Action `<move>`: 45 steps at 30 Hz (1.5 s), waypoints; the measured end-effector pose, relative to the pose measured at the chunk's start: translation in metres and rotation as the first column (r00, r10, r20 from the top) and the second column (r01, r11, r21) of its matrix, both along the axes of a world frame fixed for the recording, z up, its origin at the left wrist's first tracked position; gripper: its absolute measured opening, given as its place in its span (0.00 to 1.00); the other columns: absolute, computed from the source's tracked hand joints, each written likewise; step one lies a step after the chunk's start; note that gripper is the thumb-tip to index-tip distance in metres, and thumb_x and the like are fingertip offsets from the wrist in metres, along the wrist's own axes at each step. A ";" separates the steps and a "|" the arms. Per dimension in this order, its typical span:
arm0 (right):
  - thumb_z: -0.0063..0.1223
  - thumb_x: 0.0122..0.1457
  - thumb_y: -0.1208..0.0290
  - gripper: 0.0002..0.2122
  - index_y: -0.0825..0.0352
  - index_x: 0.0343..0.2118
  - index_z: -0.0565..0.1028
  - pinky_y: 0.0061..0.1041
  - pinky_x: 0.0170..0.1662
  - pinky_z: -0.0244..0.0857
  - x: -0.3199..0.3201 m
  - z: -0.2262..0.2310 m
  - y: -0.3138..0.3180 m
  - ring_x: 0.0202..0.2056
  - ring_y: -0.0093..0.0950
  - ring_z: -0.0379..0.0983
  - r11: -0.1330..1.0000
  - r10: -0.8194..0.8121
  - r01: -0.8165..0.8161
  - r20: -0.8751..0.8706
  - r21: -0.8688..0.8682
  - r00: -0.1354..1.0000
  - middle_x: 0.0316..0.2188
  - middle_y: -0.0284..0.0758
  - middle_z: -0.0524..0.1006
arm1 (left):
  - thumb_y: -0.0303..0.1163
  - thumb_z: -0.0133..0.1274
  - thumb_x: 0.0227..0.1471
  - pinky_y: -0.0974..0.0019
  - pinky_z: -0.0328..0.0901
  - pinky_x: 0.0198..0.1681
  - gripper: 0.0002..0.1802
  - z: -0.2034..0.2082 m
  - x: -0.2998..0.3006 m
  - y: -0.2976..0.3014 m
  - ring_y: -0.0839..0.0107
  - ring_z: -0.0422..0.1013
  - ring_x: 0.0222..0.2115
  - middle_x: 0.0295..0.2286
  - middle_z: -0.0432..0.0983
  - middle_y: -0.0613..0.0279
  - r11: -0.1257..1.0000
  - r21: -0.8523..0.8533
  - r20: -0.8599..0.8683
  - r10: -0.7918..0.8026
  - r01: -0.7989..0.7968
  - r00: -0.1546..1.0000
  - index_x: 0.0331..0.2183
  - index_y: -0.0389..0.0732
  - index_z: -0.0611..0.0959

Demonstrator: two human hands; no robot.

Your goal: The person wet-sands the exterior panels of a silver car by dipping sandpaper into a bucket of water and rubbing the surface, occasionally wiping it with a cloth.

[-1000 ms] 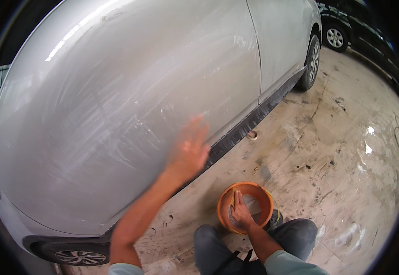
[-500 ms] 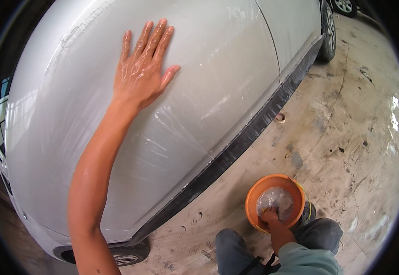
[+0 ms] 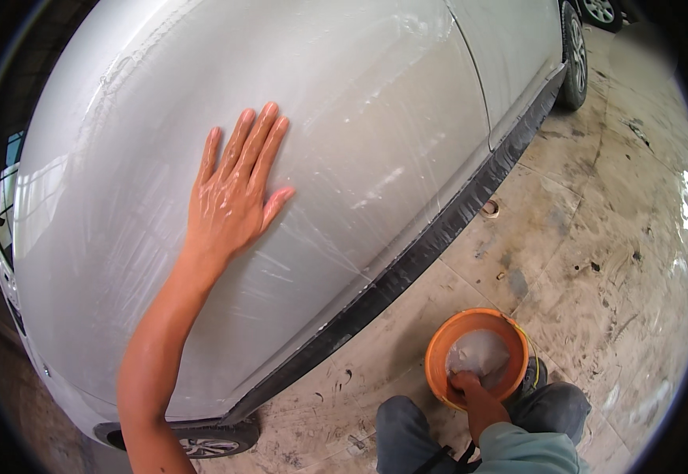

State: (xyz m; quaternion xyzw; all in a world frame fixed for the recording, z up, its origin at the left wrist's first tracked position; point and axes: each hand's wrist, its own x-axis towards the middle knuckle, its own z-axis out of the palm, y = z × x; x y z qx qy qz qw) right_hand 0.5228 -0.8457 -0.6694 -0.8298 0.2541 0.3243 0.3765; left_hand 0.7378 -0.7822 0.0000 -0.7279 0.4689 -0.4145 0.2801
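Observation:
My left hand (image 3: 232,197) lies flat and wet on the silver-grey car panel (image 3: 375,150), fingers stretched out and thumb spread to the side. Streaks of water or suds run over the panel around it. Down at the lower right, my right hand (image 3: 465,381) dips into an orange bucket (image 3: 436,365) that stands between my knees. Cloudy greyish water (image 3: 487,351) fills part of the bucket and hides the fingers, so what they hold, if anything, does not show.
A black sill strip (image 3: 391,278) runs along the car's lower edge. One wheel (image 3: 576,59) shows at the upper right, another (image 3: 219,442) at the bottom. The stained tile floor (image 3: 549,268) bears a small ring-shaped object (image 3: 491,208). Another car's wheel (image 3: 599,11) stands farther off.
My left hand has slid down the panel toward me, still flat. My right hand has sunk deeper into the bucket's water, and its fingers are more hidden.

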 end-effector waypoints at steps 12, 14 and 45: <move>0.36 0.60 0.48 0.28 0.71 0.46 0.74 0.36 0.56 0.60 -0.003 0.011 -0.004 0.52 0.41 0.69 0.986 -0.148 0.142 0.062 0.087 0.987 0.48 0.49 0.73 | 0.50 0.45 0.55 0.53 0.29 0.66 0.39 -0.016 -0.012 0.110 0.65 0.38 0.66 0.64 0.46 0.63 0.995 0.027 0.058 0.091 -0.093 0.994 0.63 0.44 0.56; 0.36 0.60 0.48 0.28 0.70 0.47 0.74 0.36 0.57 0.58 -0.001 -0.004 -0.005 0.53 0.43 0.68 0.993 -0.081 0.077 0.048 0.088 0.996 0.48 0.50 0.72 | 0.51 0.44 0.55 0.53 0.29 0.66 0.39 -0.021 -0.012 0.134 0.64 0.38 0.66 0.64 0.46 0.62 0.994 0.023 0.088 0.107 -0.109 0.990 0.63 0.43 0.56; 0.43 0.61 0.66 0.34 0.72 0.65 0.41 0.41 0.67 0.34 0.205 0.582 0.112 0.67 0.49 0.33 0.974 0.225 0.119 0.857 -0.192 -0.464 0.66 0.49 0.39 | 0.49 0.29 0.62 0.50 0.34 0.66 0.32 -0.065 -0.010 0.397 0.57 0.44 0.64 0.61 0.56 0.57 0.980 -0.167 0.228 0.141 -0.104 0.963 0.59 0.39 0.66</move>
